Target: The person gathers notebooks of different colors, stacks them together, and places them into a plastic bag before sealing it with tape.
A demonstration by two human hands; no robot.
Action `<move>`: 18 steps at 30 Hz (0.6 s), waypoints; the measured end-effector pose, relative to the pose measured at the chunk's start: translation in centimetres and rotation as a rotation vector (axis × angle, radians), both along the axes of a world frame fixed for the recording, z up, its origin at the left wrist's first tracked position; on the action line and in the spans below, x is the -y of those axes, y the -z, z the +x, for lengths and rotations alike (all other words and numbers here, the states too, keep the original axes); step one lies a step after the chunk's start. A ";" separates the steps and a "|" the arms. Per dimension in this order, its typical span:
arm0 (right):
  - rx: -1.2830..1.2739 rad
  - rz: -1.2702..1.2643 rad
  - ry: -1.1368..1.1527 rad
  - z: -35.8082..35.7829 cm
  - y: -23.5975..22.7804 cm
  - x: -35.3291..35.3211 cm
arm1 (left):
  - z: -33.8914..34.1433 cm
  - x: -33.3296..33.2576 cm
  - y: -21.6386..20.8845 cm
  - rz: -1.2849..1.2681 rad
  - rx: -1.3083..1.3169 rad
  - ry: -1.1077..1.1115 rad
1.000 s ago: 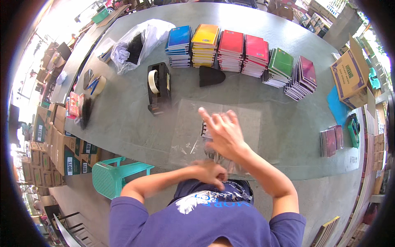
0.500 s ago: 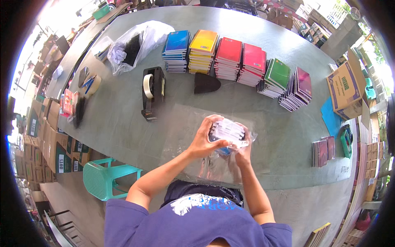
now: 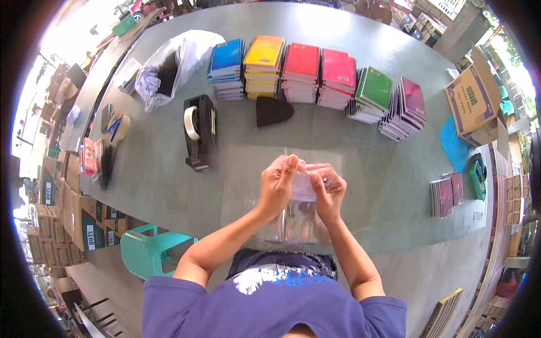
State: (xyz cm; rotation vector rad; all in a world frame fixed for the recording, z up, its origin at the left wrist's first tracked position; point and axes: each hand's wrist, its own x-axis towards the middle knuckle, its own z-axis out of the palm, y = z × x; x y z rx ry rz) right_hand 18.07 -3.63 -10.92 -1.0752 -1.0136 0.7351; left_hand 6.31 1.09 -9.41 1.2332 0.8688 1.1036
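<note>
In front of my body, a clear plastic bag [image 3: 303, 190] is wrapped about a whitish bundle, which looks like small notebooks seen on edge. My left hand [image 3: 275, 186] closes on the plastic at the bundle's left side, thumb up. From the right, my right hand [image 3: 329, 192] pinches the film with thumb and fingers bent. The hands hide much of the bundle. Beneath them, flat clear plastic sheets [image 3: 270, 225] lie on the table near its front edge. A black tape dispenser [image 3: 204, 132] with a pale roll stands to the left of my hands.
Stacks of spiral notebooks in blue [image 3: 226, 59], yellow [image 3: 264, 52], red [image 3: 301, 61], green [image 3: 374, 89] and purple [image 3: 411, 98] line the table's far side. A dark rounded pad [image 3: 273, 112] lies before them. An open carton [image 3: 472, 104] stands right; a green stool [image 3: 143, 248] stands left.
The bundle has been turned, and its notebook edges show less. Both hands have shifted from gripping its sides to pinching the plastic at its top. The view has shifted slightly.
</note>
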 end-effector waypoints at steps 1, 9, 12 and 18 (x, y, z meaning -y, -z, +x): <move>-0.012 -0.015 -0.023 0.1 0.5 0.3 | -0.1 0.2 0.6 -0.011 -0.004 -0.001; 0.017 0.088 -0.055 3.1 -3.8 0.9 | -3.5 -2.2 -4.7 0.537 -0.282 -0.107; 0.093 0.173 0.012 5.4 -3.1 2.8 | -6.3 -1.0 -7.9 1.092 -0.406 0.142; 0.516 0.015 0.153 1.8 3.7 6.1 | -5.0 0.9 -5.7 1.365 -0.971 0.255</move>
